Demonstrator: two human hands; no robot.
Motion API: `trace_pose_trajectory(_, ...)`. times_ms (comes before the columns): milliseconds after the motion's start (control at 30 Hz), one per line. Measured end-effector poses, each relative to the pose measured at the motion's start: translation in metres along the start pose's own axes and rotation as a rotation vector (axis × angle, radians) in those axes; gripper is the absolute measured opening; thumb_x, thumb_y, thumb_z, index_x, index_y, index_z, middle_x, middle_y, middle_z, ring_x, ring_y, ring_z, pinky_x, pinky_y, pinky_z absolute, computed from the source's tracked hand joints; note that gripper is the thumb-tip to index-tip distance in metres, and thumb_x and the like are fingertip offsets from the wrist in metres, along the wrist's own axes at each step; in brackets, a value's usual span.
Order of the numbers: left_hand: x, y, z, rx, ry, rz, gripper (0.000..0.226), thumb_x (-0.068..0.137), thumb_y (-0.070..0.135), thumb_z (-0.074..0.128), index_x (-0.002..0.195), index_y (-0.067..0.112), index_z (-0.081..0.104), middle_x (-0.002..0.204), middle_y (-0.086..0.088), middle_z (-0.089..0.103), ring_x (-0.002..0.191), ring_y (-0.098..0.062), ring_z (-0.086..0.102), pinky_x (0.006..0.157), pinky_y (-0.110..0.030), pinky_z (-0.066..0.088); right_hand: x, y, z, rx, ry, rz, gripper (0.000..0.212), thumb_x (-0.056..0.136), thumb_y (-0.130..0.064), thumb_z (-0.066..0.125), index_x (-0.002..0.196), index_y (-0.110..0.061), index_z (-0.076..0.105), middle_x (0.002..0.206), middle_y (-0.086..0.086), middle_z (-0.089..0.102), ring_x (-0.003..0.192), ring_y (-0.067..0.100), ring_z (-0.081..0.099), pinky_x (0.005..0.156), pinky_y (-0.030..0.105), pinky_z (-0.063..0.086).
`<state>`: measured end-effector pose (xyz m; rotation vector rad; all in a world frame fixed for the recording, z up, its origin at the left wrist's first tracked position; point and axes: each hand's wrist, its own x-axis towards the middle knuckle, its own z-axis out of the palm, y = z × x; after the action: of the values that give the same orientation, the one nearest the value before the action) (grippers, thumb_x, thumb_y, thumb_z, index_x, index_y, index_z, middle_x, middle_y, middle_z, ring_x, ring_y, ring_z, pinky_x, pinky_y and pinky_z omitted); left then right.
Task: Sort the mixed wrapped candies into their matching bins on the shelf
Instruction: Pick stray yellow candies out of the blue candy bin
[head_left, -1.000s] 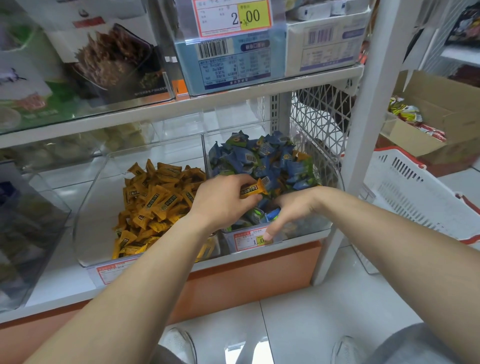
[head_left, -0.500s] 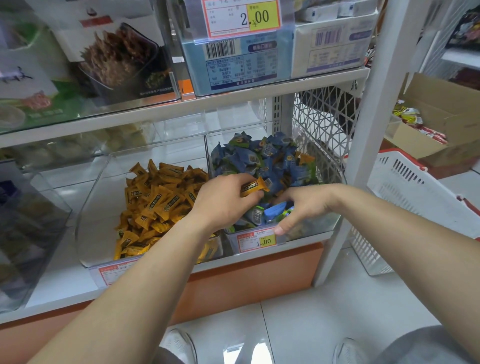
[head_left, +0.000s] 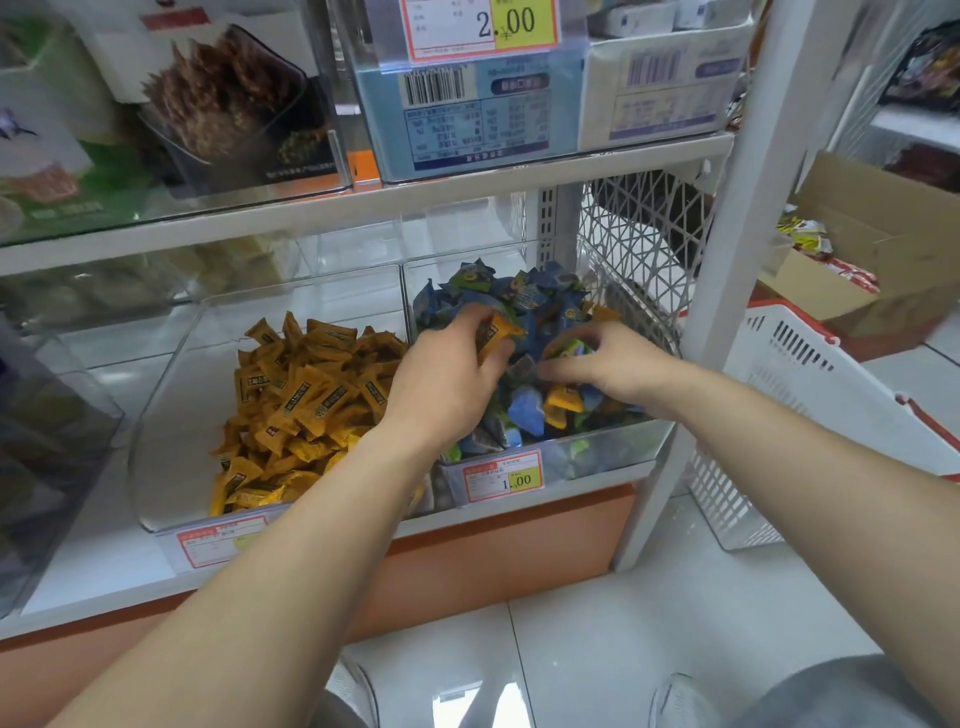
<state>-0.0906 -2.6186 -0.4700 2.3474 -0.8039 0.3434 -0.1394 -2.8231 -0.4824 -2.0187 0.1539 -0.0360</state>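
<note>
Two clear bins stand side by side on the lower shelf. The left bin (head_left: 171, 364) holds a heap of orange wrapped candies (head_left: 306, 395). The right bin (head_left: 613, 447) holds blue and green wrapped candies (head_left: 524, 296) with a few orange ones (head_left: 563, 399) mixed in. My left hand (head_left: 447, 384) is over the right bin's left side and grips an orange candy (head_left: 496, 332). My right hand (head_left: 597, 364) is inside the right bin with curled fingers around a green-wrapped candy (head_left: 569, 348).
A white shelf post (head_left: 727, 260) rises just right of the bins. A white shopping basket (head_left: 810, 395) leans on the floor behind it, beside an open cardboard box (head_left: 878, 244). The upper shelf (head_left: 363, 208) with boxed goods overhangs the bins. A dark clear bin (head_left: 47, 447) stands at far left.
My right hand has lifted from the bin's front edge into the candy pile and closed on a green piece. My left hand keeps the orange candy, raised slightly.
</note>
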Motion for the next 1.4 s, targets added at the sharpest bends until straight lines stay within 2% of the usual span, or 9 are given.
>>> trace_pose_trajectory(133, 0.002, 0.011, 0.003, -0.083, 0.070, 0.023, 0.029, 0.100, 0.033, 0.052, 0.124, 0.017, 0.053, 0.091, -0.001, 0.068, 0.079, -0.021, 0.064, 0.064, -0.034, 0.047, 0.005, -0.005, 0.007, 0.305, 0.138, 0.132, 0.056, 0.075, -0.037, 0.085, 0.121, -0.012, 0.065, 0.106, 0.008, 0.075, 0.093, 0.029, 0.073, 0.075, 0.045, 0.062)
trace_pose_trajectory(300, -0.001, 0.019, 0.017, -0.264, -0.001, -0.113, 0.017, 0.102, 0.021, 0.041, 0.117, 0.025, 0.036, 0.084, 0.001, 0.061, 0.072, -0.017, 0.061, 0.054, -0.023, 0.042, 0.010, -0.016, 0.011, 0.568, 0.210, 0.192, 0.040, 0.082, -0.034, 0.080, 0.113, -0.011, 0.069, 0.103, 0.009, 0.076, 0.095, 0.030, 0.073, 0.068, 0.040, 0.060)
trace_pose_trajectory(400, 0.003, 0.022, 0.021, -0.410, -0.057, -0.288, 0.032, 0.094, 0.046, 0.045, 0.117, 0.026, 0.036, 0.095, 0.007, 0.056, 0.088, -0.018, 0.057, 0.064, -0.012, 0.036, 0.012, -0.022, 0.015, 0.635, 0.231, 0.189, 0.041, 0.082, -0.034, 0.080, 0.114, -0.011, 0.068, 0.106, 0.009, 0.075, 0.093, 0.028, 0.072, 0.057, 0.032, 0.056)
trace_pose_trajectory(500, 0.003, 0.023, 0.025, -0.434, -0.087, -0.275, 0.058, 0.084, 0.070, 0.051, 0.120, 0.025, 0.043, 0.101, 0.008, 0.060, 0.089, -0.009, 0.059, 0.068, -0.019, 0.042, 0.012, -0.025, 0.020, 0.640, 0.229, 0.177, 0.045, 0.080, -0.038, 0.081, 0.113, -0.011, 0.068, 0.101, 0.007, 0.075, 0.090, 0.025, 0.073, 0.058, 0.032, 0.057)
trace_pose_trajectory(733, 0.007, 0.018, 0.025, -0.398, -0.042, -0.309, 0.021, 0.085, 0.042, 0.072, 0.094, 0.027, 0.060, 0.079, 0.011, 0.061, 0.070, 0.002, 0.055, 0.054, -0.007, 0.038, 0.006, -0.024, 0.017, 0.584, 0.158, 0.162, 0.030, 0.083, -0.037, 0.079, 0.102, -0.015, 0.072, 0.094, 0.006, 0.074, 0.083, 0.021, 0.074, 0.062, 0.040, 0.060)
trace_pose_trajectory(967, 0.007, 0.016, -0.004, -0.330, 0.048, -0.207, 0.021, 0.077, 0.033, 0.077, 0.089, 0.033, 0.060, 0.073, 0.014, 0.062, 0.068, 0.011, 0.056, 0.054, -0.007, 0.039, -0.001, -0.040, 0.002, -0.187, 0.247, -0.093, 0.051, 0.084, -0.053, 0.070, 0.124, -0.021, 0.069, 0.120, -0.006, 0.070, 0.109, 0.011, 0.064, 0.093, 0.030, 0.050)
trace_pose_trajectory(1133, 0.002, 0.016, -0.020, -0.451, 0.049, -0.200, 0.026, 0.081, 0.031, 0.075, 0.102, 0.032, 0.061, 0.090, 0.012, 0.066, 0.078, 0.005, 0.061, 0.063, -0.009, 0.043, -0.007, -0.049, 0.018, 0.227, 0.114, -0.182, 0.019, 0.094, -0.021, 0.068, 0.113, -0.020, 0.066, 0.105, -0.001, 0.073, 0.088, 0.015, 0.073, 0.066, 0.019, 0.055)
trace_pose_trajectory(1300, -0.004, 0.004, -0.039, -0.465, -0.015, -0.184, 0.036, 0.085, 0.042, 0.074, 0.115, 0.031, 0.059, 0.105, 0.005, 0.069, 0.096, -0.012, 0.066, 0.084, -0.029, 0.053, -0.004, -0.060, 0.043, 0.420, 0.151, -0.208, 0.014, 0.092, -0.019, 0.070, 0.105, -0.014, 0.071, 0.092, 0.003, 0.077, 0.083, 0.017, 0.075, 0.066, 0.025, 0.057)
trace_pose_trajectory(1400, -0.008, -0.017, -0.060, -0.332, 0.027, -0.185, 0.035, 0.086, 0.046, 0.072, 0.115, 0.032, 0.059, 0.095, 0.012, 0.070, 0.085, -0.001, 0.065, 0.070, -0.012, 0.047, 0.001, -0.069, 0.050, 0.430, 0.073, -0.192, 0.015, 0.097, -0.031, 0.063, 0.100, -0.020, 0.072, 0.096, 0.001, 0.077, 0.088, 0.018, 0.075, 0.068, 0.026, 0.055)
